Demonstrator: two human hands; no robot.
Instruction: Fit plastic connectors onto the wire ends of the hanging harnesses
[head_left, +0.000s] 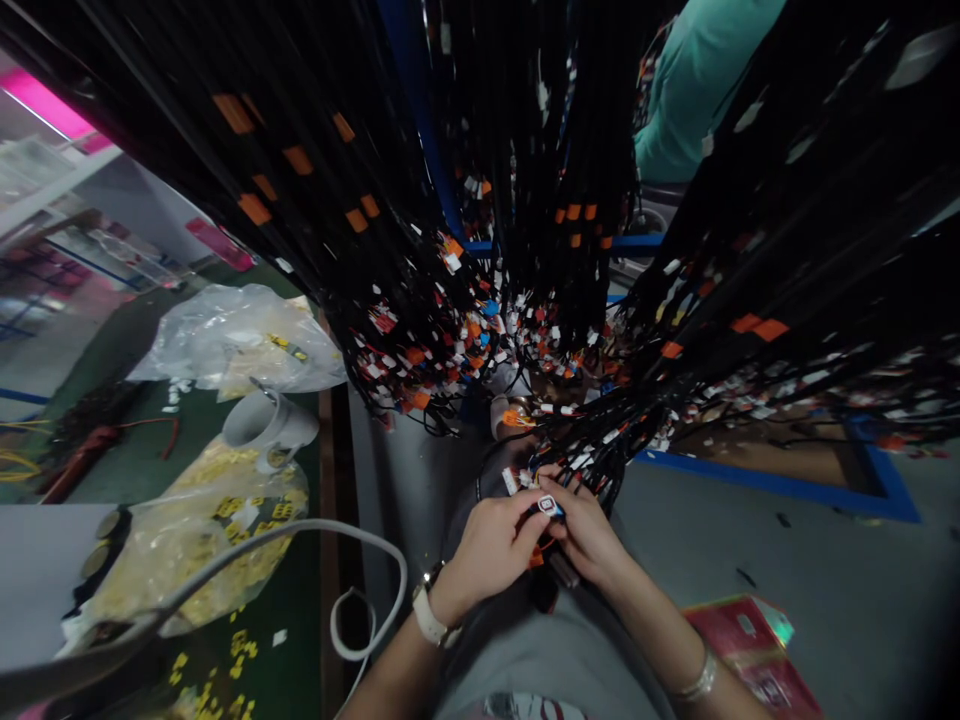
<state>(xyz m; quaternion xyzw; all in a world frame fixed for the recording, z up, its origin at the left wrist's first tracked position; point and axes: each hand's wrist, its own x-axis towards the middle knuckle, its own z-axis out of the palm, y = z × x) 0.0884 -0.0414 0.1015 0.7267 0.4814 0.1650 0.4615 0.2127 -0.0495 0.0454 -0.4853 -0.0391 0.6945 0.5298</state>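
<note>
A small connector (550, 506), with a white face and a blue side, sits between my two hands just above my lap. My left hand (491, 545) pinches it with thumb and index finger. From the other side, my right hand (589, 530) curls its fingers around the connector and the wires behind it. A bundle of black cables (592, 450) with white and orange ends runs down to my hands from the upper right. Below my fingers hang a dark connector (562, 568) and an orange piece (536, 558). My fingertips partly hide the wires.
Thick curtains of black cables (517, 150) hang ahead, on a blue frame (885, 490). On the green table (292, 660) at left are a clear bag (240, 340), a grey cup (270, 425) and a bag of yellow parts (217, 530). A co-worker's teal sleeve (690, 90) shows behind the cables.
</note>
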